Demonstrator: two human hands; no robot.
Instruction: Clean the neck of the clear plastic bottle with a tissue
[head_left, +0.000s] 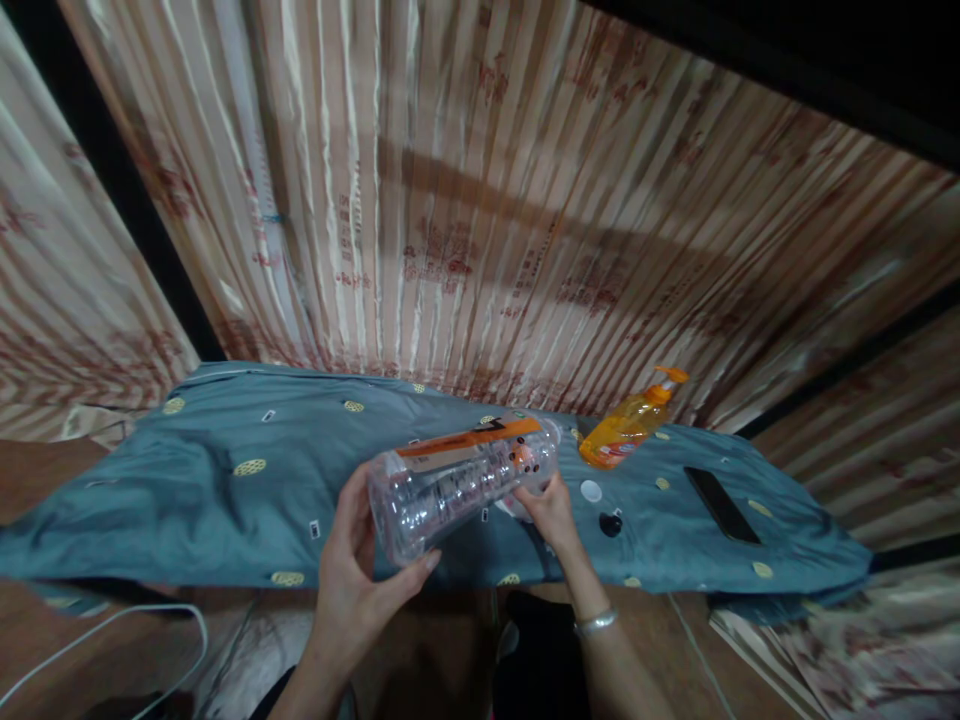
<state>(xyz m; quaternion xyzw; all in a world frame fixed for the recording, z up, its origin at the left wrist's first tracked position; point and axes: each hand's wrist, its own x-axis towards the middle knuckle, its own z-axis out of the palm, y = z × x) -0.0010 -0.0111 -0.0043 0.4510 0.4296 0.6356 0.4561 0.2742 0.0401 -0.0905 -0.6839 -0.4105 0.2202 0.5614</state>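
A tall, pleated curtain (450, 190) of striped, sheeny material with red print hangs at the far side, above a long surface draped in wrinkled teal cloth (217, 520). Over its near middle, a large clear, ridged plastic bottle (457, 495) with an orange label tilts sideways, the left hand (352, 560) cupping its base, thumb spread wide, the right hand (549, 512) against its underside, grip partly hidden, so how tightly closed I cannot tell. To the right lie an amber pump bottle (622, 430), flat black phone (721, 505) and round white disc (591, 491).
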